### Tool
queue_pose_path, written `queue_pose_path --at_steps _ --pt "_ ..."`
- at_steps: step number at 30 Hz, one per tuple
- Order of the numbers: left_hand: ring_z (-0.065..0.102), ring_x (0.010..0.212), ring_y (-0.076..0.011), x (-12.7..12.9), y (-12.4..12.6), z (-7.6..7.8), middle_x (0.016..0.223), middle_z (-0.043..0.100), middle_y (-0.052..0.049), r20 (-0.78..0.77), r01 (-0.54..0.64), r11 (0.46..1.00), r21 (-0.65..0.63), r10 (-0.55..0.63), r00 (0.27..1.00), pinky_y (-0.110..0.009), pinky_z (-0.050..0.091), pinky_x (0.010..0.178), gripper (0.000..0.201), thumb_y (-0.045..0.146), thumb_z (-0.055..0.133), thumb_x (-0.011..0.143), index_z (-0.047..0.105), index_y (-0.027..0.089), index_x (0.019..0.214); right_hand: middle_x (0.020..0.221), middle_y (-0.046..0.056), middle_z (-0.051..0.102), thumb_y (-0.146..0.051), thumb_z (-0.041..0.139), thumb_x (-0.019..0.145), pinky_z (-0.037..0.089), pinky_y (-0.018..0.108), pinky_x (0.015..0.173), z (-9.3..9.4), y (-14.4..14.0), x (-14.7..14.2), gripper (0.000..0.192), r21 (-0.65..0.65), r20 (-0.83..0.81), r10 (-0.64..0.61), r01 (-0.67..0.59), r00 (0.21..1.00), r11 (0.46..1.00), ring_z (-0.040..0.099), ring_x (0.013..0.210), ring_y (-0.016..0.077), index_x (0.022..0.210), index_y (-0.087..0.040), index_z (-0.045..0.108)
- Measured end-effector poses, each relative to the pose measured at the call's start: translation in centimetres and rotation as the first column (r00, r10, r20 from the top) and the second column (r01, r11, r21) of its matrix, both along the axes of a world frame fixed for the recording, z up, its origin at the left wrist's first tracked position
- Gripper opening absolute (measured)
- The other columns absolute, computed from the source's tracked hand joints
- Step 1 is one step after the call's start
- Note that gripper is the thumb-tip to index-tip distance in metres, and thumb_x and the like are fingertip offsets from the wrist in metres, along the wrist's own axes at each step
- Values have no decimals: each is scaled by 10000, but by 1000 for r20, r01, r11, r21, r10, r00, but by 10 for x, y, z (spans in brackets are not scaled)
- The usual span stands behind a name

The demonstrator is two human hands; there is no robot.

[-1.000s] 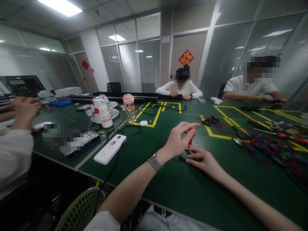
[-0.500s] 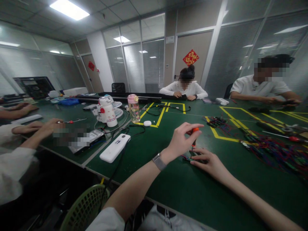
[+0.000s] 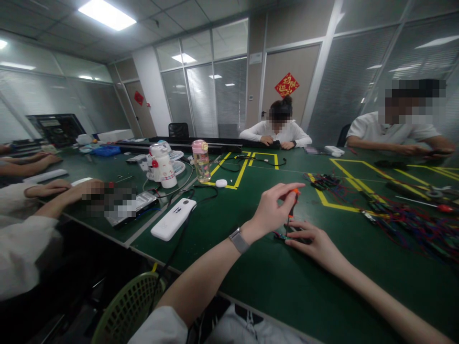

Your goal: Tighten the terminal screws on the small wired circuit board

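Observation:
My left hand [image 3: 270, 208], with a watch on the wrist, is closed around the black and orange handle of a screwdriver [image 3: 294, 197]. Its shaft points down, nearly upright, to a small green circuit board [image 3: 280, 236] low over or on the green table [image 3: 247, 286]; contact of the tip is too small to tell. My right hand [image 3: 311, 239] grips the board's right edge between thumb and fingers, which partly hide it.
Bundles of red, blue and black wires [image 3: 412, 229] lie to the right, near another screwdriver [image 3: 444, 209]. At left are a white power bank [image 3: 174, 220], a hard drive [image 3: 132, 208], bottles [image 3: 201, 162] and a co-worker's hands. A green basket [image 3: 129, 306] stands below the table edge.
The view has shifted slightly. The screwdriver's handle has turned or tilted a little in my left hand; my right hand holds its place at the board. A co-worker's hand at left has moved slightly.

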State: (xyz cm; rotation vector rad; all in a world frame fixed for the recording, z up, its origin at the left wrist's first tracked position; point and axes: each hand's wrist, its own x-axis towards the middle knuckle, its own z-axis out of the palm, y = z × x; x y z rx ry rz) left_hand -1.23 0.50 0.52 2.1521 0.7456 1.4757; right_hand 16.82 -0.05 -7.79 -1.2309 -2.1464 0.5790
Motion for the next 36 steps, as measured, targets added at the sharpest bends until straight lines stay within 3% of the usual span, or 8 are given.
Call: queue_pose_path --at_steps 5,13,17,19,25,29,31,36 --pt "605 1019 -174 -1 2 2 1146 650 -78 13 62 998 30 -62 998 -309 479 898 326 194 417 964 613 196 1225 1203 116 673 -471 675 760 399 552 1031 2 -1 0 281 -15 13 -9 9 1000 1000 596 1125 347 880 -246 793" --pt "570 767 -133 3 -1 3 866 568 -32 55 -120 991 64 116 992 -265 502 744 174 295 667 836 732 187 956 1193 96 679 -418 682 768 393 555 1034 2 -1 -1 220 -15 14 -7 7 1000 1000 575 1156 345 882 -266 790" --pt "619 945 -151 2 2 2 1057 621 -63 79 148 986 -71 -142 987 -281 506 830 304 222 425 970 636 221 1190 1181 102 685 -400 682 768 402 555 1025 1 0 0 212 -8 12 -2 2 1000 1000 587 1139 344 882 -258 791" --pt "630 875 -140 2 3 1 1011 630 -57 104 203 973 -110 -192 976 -263 518 775 287 230 466 956 635 211 1187 1190 103 680 -403 685 766 402 553 1026 0 0 0 214 -5 13 -5 5 1000 1000 586 1140 342 883 -258 790" --pt "570 782 -132 3 -1 3 863 567 -27 81 -71 997 -1 71 994 -261 505 748 172 296 669 836 729 197 962 1195 94 679 -409 687 769 375 553 1047 2 -1 -2 210 0 22 -15 15 1000 1000 581 1147 335 883 -265 789" --pt "618 948 -154 3 -1 4 1087 623 -78 105 193 975 -108 -182 978 -287 504 841 314 215 426 970 625 210 1213 1184 90 684 -405 688 774 368 554 1051 3 -2 -1 205 6 24 -10 10 1000 1000 587 1140 332 892 -270 787" --pt "632 900 -155 3 0 3 1040 638 -78 129 235 961 -147 -217 968 -273 518 790 294 220 482 947 635 194 1197 1188 89 682 -402 691 771 377 554 1043 3 -1 -1 199 4 19 -16 16 1000 1000 586 1141 330 891 -274 787" --pt "585 800 -140 2 0 3 875 585 -26 86 -6 999 -52 11 996 -262 506 760 209 303 694 813 728 202 993 1201 93 676 -391 692 772 376 557 1044 4 -2 -2 195 -4 20 -5 5 1000 1000 575 1155 332 895 -272 786"
